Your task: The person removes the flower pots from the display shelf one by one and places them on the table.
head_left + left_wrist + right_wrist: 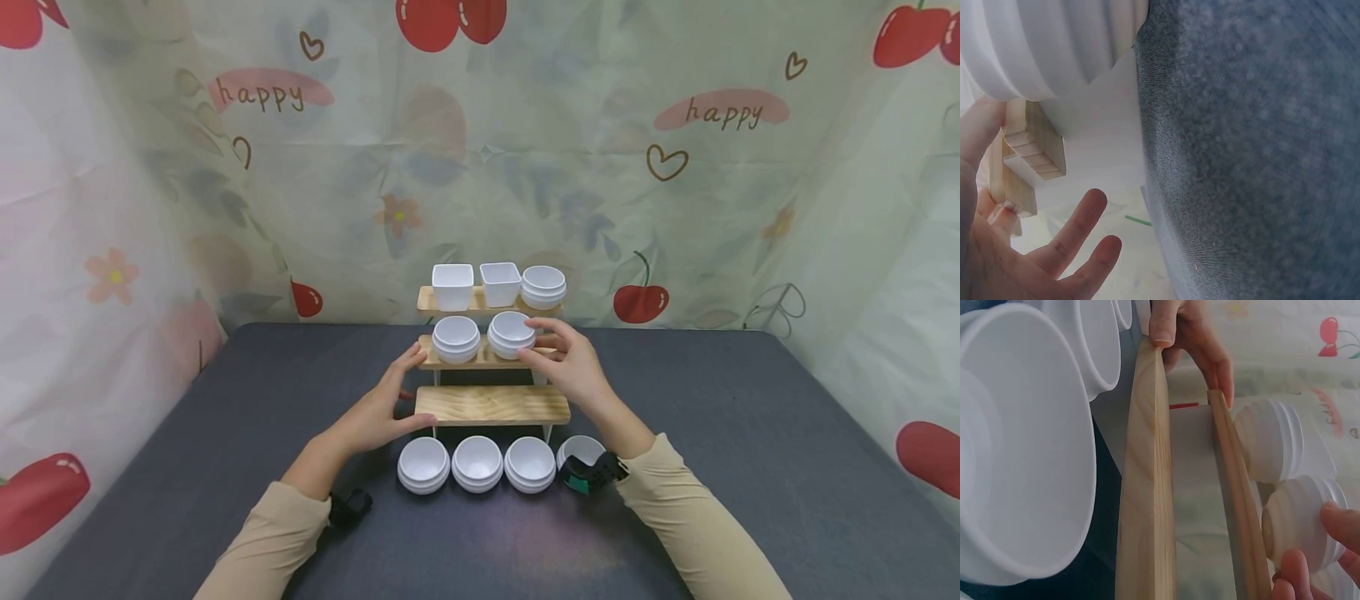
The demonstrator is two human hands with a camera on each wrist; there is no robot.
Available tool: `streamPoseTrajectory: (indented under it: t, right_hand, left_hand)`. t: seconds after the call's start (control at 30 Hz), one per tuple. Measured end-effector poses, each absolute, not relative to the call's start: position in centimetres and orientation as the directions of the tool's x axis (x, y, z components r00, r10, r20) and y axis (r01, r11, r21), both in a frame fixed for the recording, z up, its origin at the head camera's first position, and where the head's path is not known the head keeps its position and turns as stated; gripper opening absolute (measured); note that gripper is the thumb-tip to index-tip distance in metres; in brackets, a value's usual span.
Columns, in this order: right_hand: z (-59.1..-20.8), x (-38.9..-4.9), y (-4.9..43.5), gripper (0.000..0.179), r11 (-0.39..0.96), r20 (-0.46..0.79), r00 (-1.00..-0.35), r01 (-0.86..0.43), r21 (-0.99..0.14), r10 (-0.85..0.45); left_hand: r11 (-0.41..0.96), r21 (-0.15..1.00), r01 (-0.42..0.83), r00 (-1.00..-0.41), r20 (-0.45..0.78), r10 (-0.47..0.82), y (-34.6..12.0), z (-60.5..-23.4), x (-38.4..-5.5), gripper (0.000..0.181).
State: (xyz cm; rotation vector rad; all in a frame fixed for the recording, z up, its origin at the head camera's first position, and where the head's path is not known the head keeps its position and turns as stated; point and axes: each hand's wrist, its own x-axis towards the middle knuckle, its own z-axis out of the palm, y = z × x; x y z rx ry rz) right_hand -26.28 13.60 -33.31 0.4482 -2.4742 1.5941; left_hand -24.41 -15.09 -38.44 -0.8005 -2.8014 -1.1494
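My right hand (572, 365) pinches a small round white bowl (510, 335) with a ridged side, its thumb and fingers at the bowl's right side. That bowl stands on the middle step of a tiered wooden stand (491, 404), beside another round bowl (456, 340). At the stand's left end is my left hand (375, 417), fingers spread. Its thumb rests on the lowest step and a fingertip touches the middle step's edge. In the left wrist view, two fingers (1075, 228) of it stretch out free of the wood. The lowest step holds no bowl.
On the top step stand two square white bowls (453, 287) and a round one (543, 287). Several round bowls (477, 464) line up on the dark table (262, 400) before the stand, the rightmost partly behind my right wrist. A printed curtain (525, 183) hangs behind.
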Motion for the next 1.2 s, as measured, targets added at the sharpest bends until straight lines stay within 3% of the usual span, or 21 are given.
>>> streamPoseTrajectory:
  t: [1.2]
  right_hand:
    - [-33.4, -25.0, 15.9, 0.046, 0.407, 0.273, -0.949, -0.316, -0.857, -0.161]
  left_hand:
    - [0.609, 0.651, 0.453, -0.874, 0.19, 0.448, -15.1, -38.4, -24.4, 0.092]
